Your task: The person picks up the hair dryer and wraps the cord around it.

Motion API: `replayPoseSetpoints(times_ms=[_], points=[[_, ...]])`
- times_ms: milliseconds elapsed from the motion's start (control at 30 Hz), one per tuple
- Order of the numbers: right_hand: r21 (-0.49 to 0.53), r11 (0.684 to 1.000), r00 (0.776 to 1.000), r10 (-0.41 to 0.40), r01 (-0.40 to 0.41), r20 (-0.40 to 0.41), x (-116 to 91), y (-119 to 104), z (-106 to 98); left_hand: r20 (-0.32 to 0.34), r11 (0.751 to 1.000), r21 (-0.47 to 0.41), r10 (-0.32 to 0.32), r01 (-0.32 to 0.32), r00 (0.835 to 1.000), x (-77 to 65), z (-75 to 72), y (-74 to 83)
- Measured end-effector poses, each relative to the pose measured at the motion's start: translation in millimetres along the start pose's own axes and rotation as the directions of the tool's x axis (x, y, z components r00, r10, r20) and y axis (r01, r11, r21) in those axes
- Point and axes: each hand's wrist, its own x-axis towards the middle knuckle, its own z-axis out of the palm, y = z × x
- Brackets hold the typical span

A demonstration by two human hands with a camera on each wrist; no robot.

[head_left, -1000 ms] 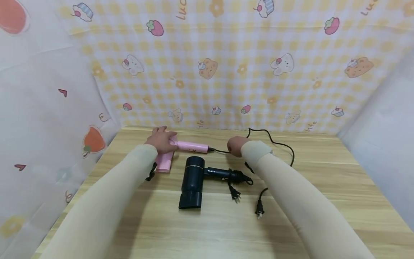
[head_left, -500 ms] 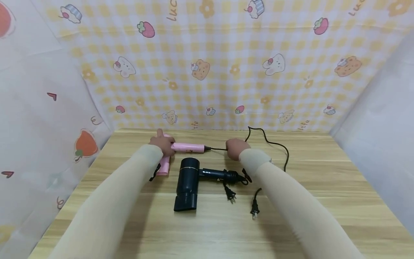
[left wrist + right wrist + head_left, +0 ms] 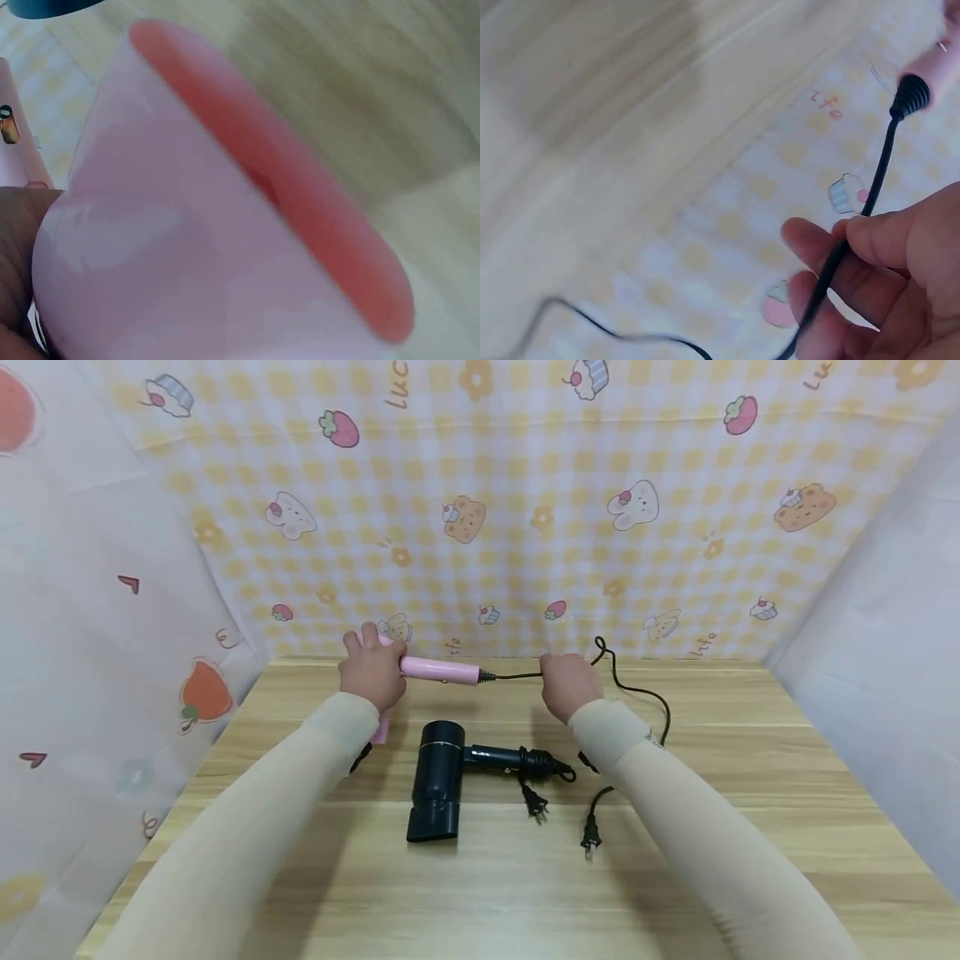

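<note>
My left hand grips a pink hair dryer around its body, a little above the wooden table. Its handle points right, and the hand hides much of the body. Close up in the left wrist view, the pink nozzle fills the middle with its slot facing outward. To the right, my right hand holds the pink dryer's black cord. In the right wrist view that cord runs pinched between thumb and fingers. Nearer to me a black hair dryer lies on the table.
One plug lies beside the black dryer's handle, and another plug lies under my right forearm. A loop of cord trails across the table's back right. A patterned cloth hangs along the rear edge.
Both hands have risen off the table. The pink hair dryer has come up in my left hand, and its cord has lifted with my right. The black dryer has stayed put.
</note>
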Motion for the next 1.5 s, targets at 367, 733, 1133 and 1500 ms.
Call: replayPoseSetpoints(times_ms=[367,733,1133,1500], points=[[0.145,0.985,0.993,-0.081,0.093,-0.09,-33,8,-40,-0.209,0.996,-0.072,0.04,-0.056,0.977,-29.3,-31.2,8.6],[0.437,0.897,0.917,0.119,0.064,-0.38,-100,4,-58,-0.422,0.969,-0.246,-0.08,-0.029,0.903,-111.8,-67.7,57.1],[0.595,0.804,0.885,0.284,-0.01,-0.37,-165,-10,-51,-0.493,0.921,-0.389,-0.183,-0.027,0.85,-182.8,-71.5,89.9],[0.456,0.872,0.809,0.133,0.179,-0.572,-157,-29,-36,-0.586,0.919,-0.365,-0.104,-0.147,0.804,-171.5,-70.1,101.4]])
